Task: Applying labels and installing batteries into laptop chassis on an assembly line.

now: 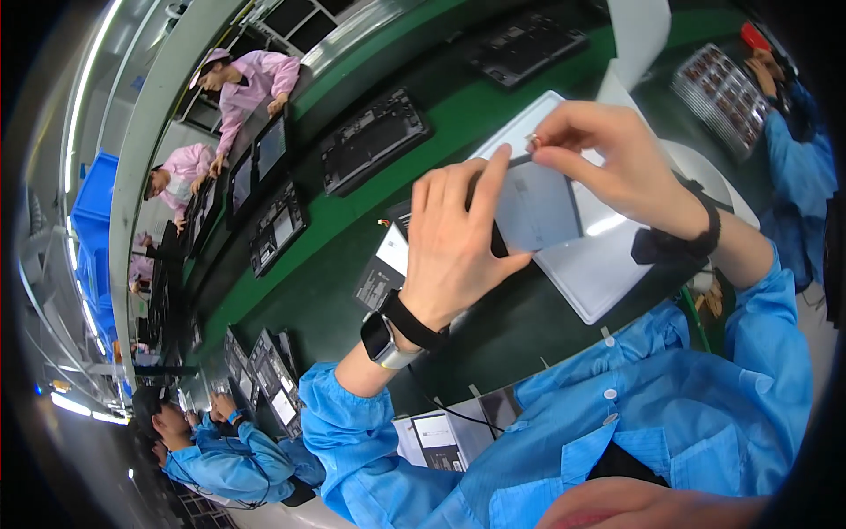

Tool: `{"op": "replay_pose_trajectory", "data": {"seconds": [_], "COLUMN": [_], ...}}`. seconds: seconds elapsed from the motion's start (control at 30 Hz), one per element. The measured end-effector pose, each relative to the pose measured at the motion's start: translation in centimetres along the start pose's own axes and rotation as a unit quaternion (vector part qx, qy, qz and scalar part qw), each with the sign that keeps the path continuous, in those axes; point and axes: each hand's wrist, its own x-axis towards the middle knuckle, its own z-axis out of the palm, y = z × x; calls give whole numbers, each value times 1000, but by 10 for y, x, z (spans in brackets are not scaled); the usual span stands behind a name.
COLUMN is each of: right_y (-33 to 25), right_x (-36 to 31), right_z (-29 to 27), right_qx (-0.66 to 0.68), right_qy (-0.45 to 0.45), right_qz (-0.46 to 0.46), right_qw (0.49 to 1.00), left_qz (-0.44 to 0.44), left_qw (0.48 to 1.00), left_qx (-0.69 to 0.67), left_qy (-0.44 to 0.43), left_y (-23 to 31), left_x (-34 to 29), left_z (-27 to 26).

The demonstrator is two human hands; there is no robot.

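A flat grey battery pack (535, 207) with a dark border is held up above a white tray (589, 304). My left hand (449, 234), with a watch at the wrist, grips the pack's left side, fingers over the upper edge and thumb at the lower corner. At the pack's top corner, my right hand (612, 159) pinches a small pale and gold piece (532, 139) between thumb and fingertips. It looks like a cable end, but it is too small to be sure. A black strap (674, 242) circles my right wrist.
Opened laptop bases (374, 141) line the green bench (352, 220). Another battery (383, 269) lies left of my left hand. A compartmented tray (721, 99) sits at the far right near a person in blue (797, 150). Several co-workers in pink (251, 84) stand across the bench.
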Motion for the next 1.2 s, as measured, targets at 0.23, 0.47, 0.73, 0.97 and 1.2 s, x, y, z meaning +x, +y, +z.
{"op": "replay_pose_trajectory", "data": {"seconds": [0.23, 0.47, 0.73, 0.97, 1.2], "right_y": [55, 94, 84, 89, 135], "right_x": [85, 144, 165, 197, 246], "right_z": [25, 2, -32, -30, 22], "right_qx": [51, -140, -109, -245, -116], "right_qy": [19, 155, 172, 164, 253], "right_qz": [53, -100, 8, -63, -11], "right_qw": [997, 973, 979, 953, 960], "left_qz": [-46, -450, -506, -401, -460], "left_qw": [992, 884, 858, 914, 874], "left_qx": [119, 129, 78, 59, -159], "left_qy": [-9, 21, 27, -7, -15], "left_y": [-94, -340, -336, -310, -318], "left_x": [23, -55, -68, -3, 7], "left_z": [-1, 7, 98, 80, 107]}}
